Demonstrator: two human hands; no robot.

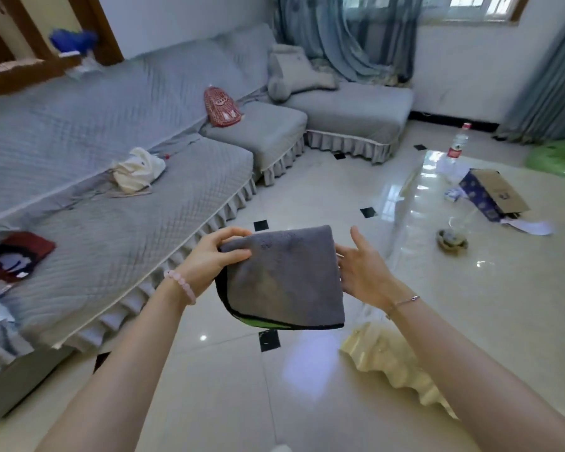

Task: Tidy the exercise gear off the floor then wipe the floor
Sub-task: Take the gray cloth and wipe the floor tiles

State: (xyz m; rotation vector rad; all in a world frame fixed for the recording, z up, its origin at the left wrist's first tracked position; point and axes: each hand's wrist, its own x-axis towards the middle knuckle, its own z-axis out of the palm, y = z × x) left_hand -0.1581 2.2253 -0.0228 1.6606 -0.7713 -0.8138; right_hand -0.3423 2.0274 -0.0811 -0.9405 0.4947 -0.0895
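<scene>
Head view, from above the arms: a folded grey cloth (284,275) with a black hem and a green underside is held in the air above the tiled floor (229,386), between both hands. The left grip (216,256) pinches its upper left corner, thumb on top and fingers curled over the edge. The right grip (362,269) is released, fingers straight and thumb raised, its palm side touching the cloth's right edge. Behind, a grey sofa (111,223) carries a cream bag (137,171); a bottle (458,148) stands on the glossy worktop (503,305).
</scene>
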